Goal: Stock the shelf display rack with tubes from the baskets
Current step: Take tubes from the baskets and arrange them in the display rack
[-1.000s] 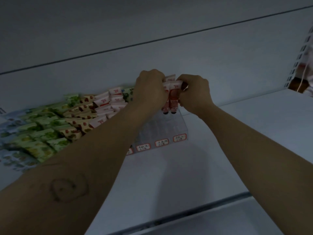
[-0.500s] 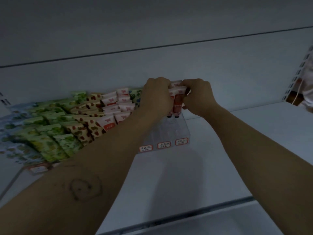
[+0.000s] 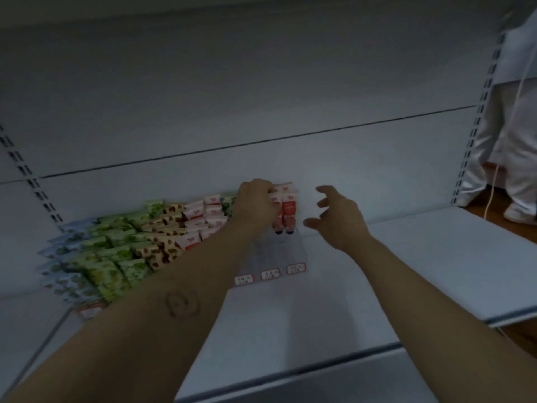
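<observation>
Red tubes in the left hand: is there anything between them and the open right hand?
Nothing visible. The right hand hovers open beside the red tubes, which the left hand grips above the clear rack; only white shelving shows between them.

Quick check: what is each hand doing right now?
Left hand: closed, gripping the tops of the red tubes.
Right hand: open, fingers spread, holding nothing, apart from the tubes.

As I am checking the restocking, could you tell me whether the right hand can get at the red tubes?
Probably yes: the right hand hovers open just beside the red tubes, nothing between them; the left hand holds them from the other side.
</observation>
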Available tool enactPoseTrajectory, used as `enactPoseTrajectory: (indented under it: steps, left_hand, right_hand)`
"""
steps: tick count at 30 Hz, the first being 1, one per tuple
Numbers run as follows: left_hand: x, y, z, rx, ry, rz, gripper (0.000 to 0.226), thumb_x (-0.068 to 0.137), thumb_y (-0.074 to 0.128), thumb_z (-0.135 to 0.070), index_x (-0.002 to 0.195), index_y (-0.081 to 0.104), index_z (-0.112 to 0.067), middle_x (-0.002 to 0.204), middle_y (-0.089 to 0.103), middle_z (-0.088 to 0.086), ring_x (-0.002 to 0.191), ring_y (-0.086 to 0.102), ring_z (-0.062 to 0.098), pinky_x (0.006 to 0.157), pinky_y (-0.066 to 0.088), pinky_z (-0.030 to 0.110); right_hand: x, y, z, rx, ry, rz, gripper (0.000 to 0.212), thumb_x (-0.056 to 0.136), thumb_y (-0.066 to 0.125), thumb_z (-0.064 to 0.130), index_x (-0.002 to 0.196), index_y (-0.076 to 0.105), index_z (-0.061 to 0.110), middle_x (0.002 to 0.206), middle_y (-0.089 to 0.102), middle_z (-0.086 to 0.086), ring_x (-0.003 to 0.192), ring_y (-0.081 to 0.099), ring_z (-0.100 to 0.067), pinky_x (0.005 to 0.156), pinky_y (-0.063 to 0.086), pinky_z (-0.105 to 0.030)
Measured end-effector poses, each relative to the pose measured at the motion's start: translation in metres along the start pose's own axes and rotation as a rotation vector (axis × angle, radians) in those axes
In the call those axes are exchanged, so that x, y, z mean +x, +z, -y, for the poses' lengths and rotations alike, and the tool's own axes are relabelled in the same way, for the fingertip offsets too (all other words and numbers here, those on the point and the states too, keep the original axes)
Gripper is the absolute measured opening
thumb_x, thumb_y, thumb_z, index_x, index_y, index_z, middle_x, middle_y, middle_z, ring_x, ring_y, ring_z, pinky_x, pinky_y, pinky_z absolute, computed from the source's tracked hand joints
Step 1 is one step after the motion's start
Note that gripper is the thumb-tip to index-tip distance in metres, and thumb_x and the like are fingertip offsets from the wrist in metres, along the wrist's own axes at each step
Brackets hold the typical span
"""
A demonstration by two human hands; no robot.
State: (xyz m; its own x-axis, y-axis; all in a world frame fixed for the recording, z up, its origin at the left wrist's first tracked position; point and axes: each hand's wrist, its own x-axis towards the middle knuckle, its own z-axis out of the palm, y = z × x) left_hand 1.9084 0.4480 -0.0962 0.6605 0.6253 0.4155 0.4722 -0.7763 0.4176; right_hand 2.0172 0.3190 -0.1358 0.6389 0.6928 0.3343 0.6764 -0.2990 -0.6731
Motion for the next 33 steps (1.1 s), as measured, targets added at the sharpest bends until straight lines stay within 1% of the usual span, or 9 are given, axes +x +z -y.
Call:
enactPoseTrajectory:
  steps: [3, 6, 10, 17, 20, 24, 26, 30, 33]
  left_hand:
    - [0.000, -0.002, 0.000, 0.017, -0.069, 0.073, 0.029, 0.076, 0.071, -0.013, 0.105, 0.069, -0.010, 0.103, 0.066, 0.013, 0.087, 0.064, 0.027, 0.075, 0.058, 0.039]
    - [-0.016, -0.004, -0.002, 0.058, -0.032, 0.072, 0.040, 0.080, 0.071, -0.021, 0.117, 0.059, -0.012, 0.109, 0.063, 0.012, 0.096, 0.062, 0.028, 0.080, 0.054, 0.040]
    - [-0.069, -0.016, -0.004, 0.257, -0.007, 0.106, 0.073, 0.082, 0.069, -0.037, 0.142, 0.035, -0.016, 0.138, 0.044, 0.013, 0.123, 0.045, 0.031, 0.097, 0.043, 0.041]
    - [-0.208, -0.038, -0.012, 0.275, 0.225, 0.202, 0.056, 0.087, 0.059, -0.053, 0.133, 0.050, -0.023, 0.131, 0.055, 0.000, 0.120, 0.048, 0.023, 0.097, 0.041, 0.035]
    - [-0.260, -0.020, -0.008, 0.137, 0.352, 0.309, 0.049, 0.088, 0.059, -0.050, 0.129, 0.055, -0.022, 0.123, 0.058, 0.000, 0.113, 0.051, 0.022, 0.091, 0.042, 0.033]
    - [-0.322, 0.035, 0.001, 0.068, 0.337, 0.498, 0.050, 0.093, 0.050, -0.053, 0.134, 0.049, -0.024, 0.134, 0.051, -0.004, 0.121, 0.047, 0.018, 0.095, 0.044, 0.034]
    - [-0.344, 0.063, 0.009, 0.082, 0.277, 0.583, 0.052, 0.093, 0.049, -0.052, 0.137, 0.046, -0.024, 0.138, 0.048, -0.002, 0.123, 0.046, 0.019, 0.096, 0.041, 0.032]
    - [-0.386, 0.113, 0.028, 0.147, 0.162, 0.764, 0.051, 0.092, 0.053, -0.050, 0.134, 0.049, -0.021, 0.132, 0.052, 0.003, 0.119, 0.048, 0.022, 0.093, 0.040, 0.032]
    - [-0.410, 0.141, 0.040, 0.172, 0.085, 0.880, 0.044, 0.091, 0.054, -0.049, 0.123, 0.053, -0.020, 0.123, 0.055, 0.004, 0.111, 0.051, 0.024, 0.086, 0.042, 0.034]
  right_hand:
    - [-0.021, -0.023, 0.001, -0.131, -0.064, 0.106, 0.069, 0.079, 0.076, 0.035, 0.138, 0.043, 0.023, 0.126, 0.057, -0.004, 0.109, 0.056, -0.018, 0.093, 0.045, -0.029]
    - [-0.046, -0.036, 0.008, -0.265, -0.110, 0.174, 0.069, 0.079, 0.073, 0.042, 0.138, 0.043, 0.025, 0.129, 0.055, -0.002, 0.116, 0.053, -0.018, 0.096, 0.044, -0.031]
    - [-0.081, -0.047, 0.014, -0.312, -0.087, 0.205, 0.074, 0.078, 0.072, 0.048, 0.141, 0.040, 0.026, 0.132, 0.053, -0.002, 0.120, 0.050, -0.019, 0.097, 0.043, -0.033]
    - [-0.176, -0.036, 0.021, -0.385, -0.094, 0.320, 0.068, 0.075, 0.072, 0.053, 0.134, 0.047, 0.031, 0.126, 0.057, 0.004, 0.111, 0.055, -0.015, 0.092, 0.045, -0.030]
    - [-0.227, -0.031, 0.009, -0.388, -0.103, 0.397, 0.055, 0.077, 0.073, 0.046, 0.124, 0.058, 0.023, 0.123, 0.056, 0.002, 0.113, 0.049, -0.015, 0.094, 0.035, -0.023]
    - [-0.277, -0.019, -0.009, -0.422, -0.201, 0.266, 0.033, 0.086, 0.067, 0.038, 0.113, 0.064, 0.020, 0.115, 0.057, 0.001, 0.107, 0.053, -0.016, 0.082, 0.037, -0.022]
    - [-0.290, -0.007, -0.023, -0.435, -0.093, 0.422, 0.037, 0.085, 0.065, 0.043, 0.117, 0.061, 0.024, 0.116, 0.057, 0.005, 0.102, 0.055, -0.014, 0.080, 0.040, -0.024]
    - [-0.313, 0.035, -0.069, -0.687, 0.078, 0.877, 0.051, 0.086, 0.064, 0.041, 0.131, 0.049, 0.021, 0.126, 0.054, -0.003, 0.112, 0.052, -0.023, 0.088, 0.045, -0.033]
    - [-0.332, 0.068, -0.103, -0.714, 0.157, 1.037, 0.039, 0.088, 0.063, 0.034, 0.121, 0.053, 0.017, 0.117, 0.058, -0.008, 0.100, 0.055, -0.026, 0.079, 0.048, -0.035]
